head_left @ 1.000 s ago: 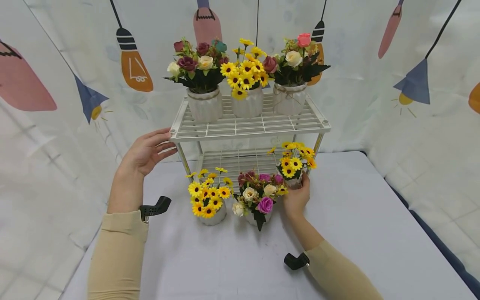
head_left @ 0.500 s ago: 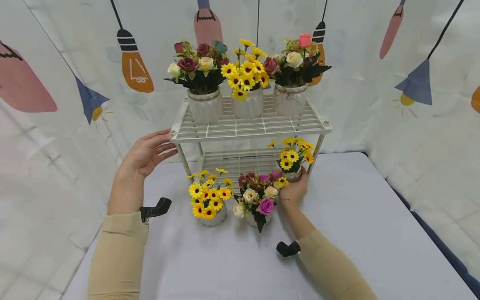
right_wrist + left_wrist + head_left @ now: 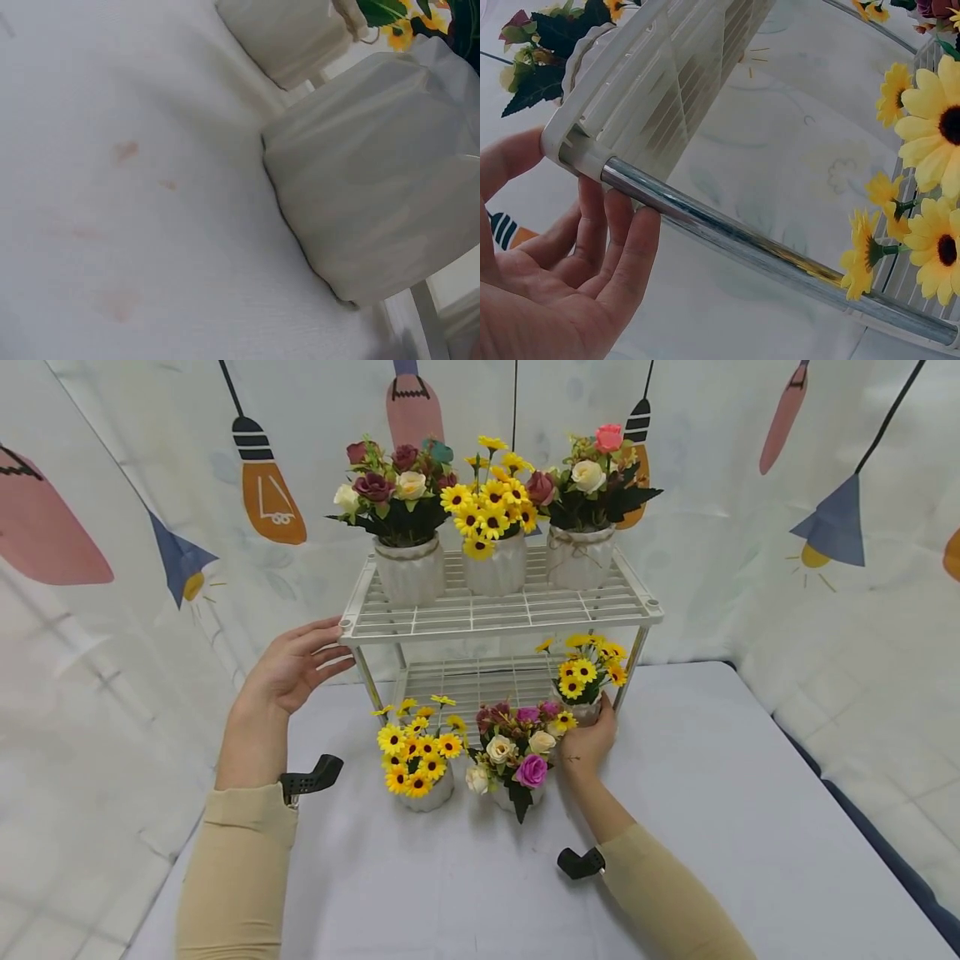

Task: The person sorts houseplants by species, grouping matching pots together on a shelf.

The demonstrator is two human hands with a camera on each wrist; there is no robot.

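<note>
My left hand [image 3: 288,668] grips the front left corner of a white two-tier wire rack [image 3: 495,628]. In the left wrist view, its thumb lies against the corner, while the fingers [image 3: 634,247] touch the metal post [image 3: 727,225] from below. Low on the right, my right hand [image 3: 588,745] holds a pale pot of yellow artificial daisies [image 3: 581,713] at the right end of the lower shelf; whether its base touches the shelf is hidden. Left of that hand stands a pot of mixed artificial roses [image 3: 517,797], its white side [image 3: 375,172] filling much of the right wrist view.
Another pot of yellow daisies [image 3: 427,795] stands on the white tablecloth [image 3: 480,893] in front of the rack. Along the top shelf are a left rose pot [image 3: 411,572], a daisy pot [image 3: 495,568] and a right rose pot [image 3: 581,560]. A printed curtain [image 3: 750,568] hangs behind.
My right hand has moved the daisy pot slightly left and farther in over the lower shelf, then stayed almost still over the last half second. The left hand has kept its place.
</note>
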